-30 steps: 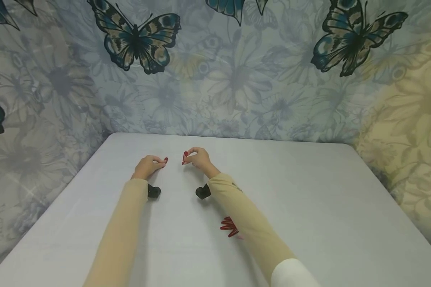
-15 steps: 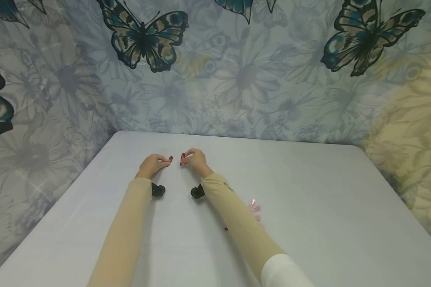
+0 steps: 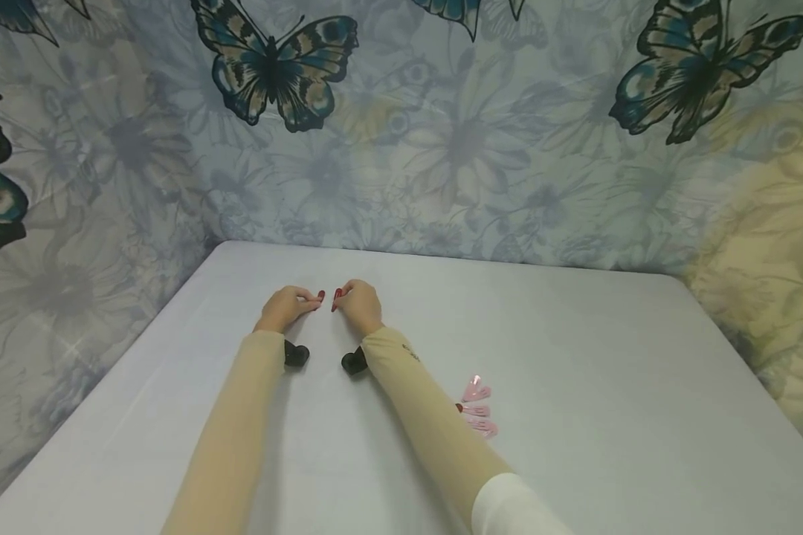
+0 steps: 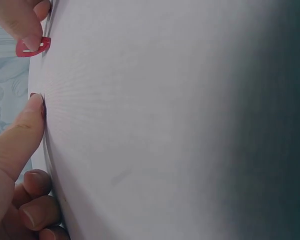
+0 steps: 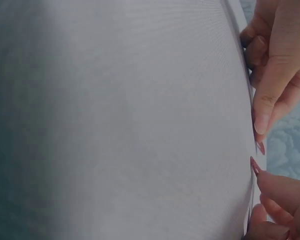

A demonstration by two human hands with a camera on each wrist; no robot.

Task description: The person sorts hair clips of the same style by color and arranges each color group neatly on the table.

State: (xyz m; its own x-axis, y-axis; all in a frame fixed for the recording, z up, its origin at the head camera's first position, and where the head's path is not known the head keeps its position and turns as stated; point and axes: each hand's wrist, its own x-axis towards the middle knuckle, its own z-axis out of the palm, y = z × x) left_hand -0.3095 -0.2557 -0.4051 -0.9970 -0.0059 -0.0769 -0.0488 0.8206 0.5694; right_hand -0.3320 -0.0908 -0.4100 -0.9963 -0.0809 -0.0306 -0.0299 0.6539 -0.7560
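Note:
Near the far left of the white table, my two hands face each other. My left hand [image 3: 285, 306] pinches a red snap hair clip [image 3: 321, 296] between thumb and finger. My right hand [image 3: 360, 306] pinches another red hair clip [image 3: 337, 297], held more upright, with a narrow gap between the two clips. In the left wrist view the right hand's clip [image 4: 46, 44] shows its slotted shape, while the left hand's clip is mostly covered by the thumb. The right wrist view has both clips' pointed ends close together.
Several pink hair clips [image 3: 479, 423] lie fanned out beside my right forearm [image 3: 431, 420]. A bit of dark red [image 3: 459, 408] peeks from behind that sleeve. The white table [image 3: 609, 371] meets a butterfly-patterned wall covering [image 3: 455, 148] at its back edge.
My hands have come closer together, the right hand moving left with its clip. My right forearm has swung left, uncovering more pink clips and covering most of the red ones. The head view has shifted slightly.

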